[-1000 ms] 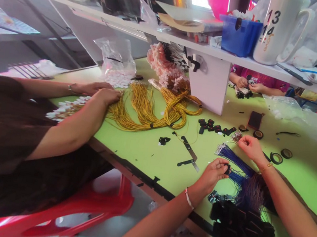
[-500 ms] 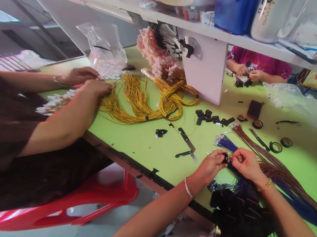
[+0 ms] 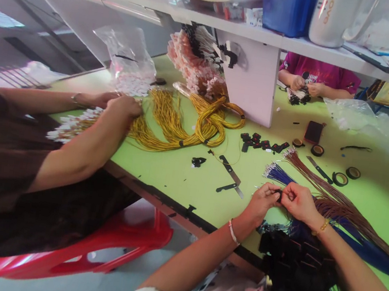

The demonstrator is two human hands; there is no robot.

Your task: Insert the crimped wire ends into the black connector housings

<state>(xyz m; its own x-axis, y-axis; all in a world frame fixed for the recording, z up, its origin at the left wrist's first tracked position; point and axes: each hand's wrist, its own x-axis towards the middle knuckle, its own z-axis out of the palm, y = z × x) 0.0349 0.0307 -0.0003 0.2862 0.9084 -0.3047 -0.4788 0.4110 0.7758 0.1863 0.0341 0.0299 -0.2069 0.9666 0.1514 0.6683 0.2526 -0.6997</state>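
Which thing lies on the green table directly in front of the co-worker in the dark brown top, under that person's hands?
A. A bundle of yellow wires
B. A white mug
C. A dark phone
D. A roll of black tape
A. The co-worker's hands rest on the end of the bundle of yellow wires spread over the green table.

Left hand and right hand meet over the green table, fingers pinching a small black connector; blue wires just beyond.
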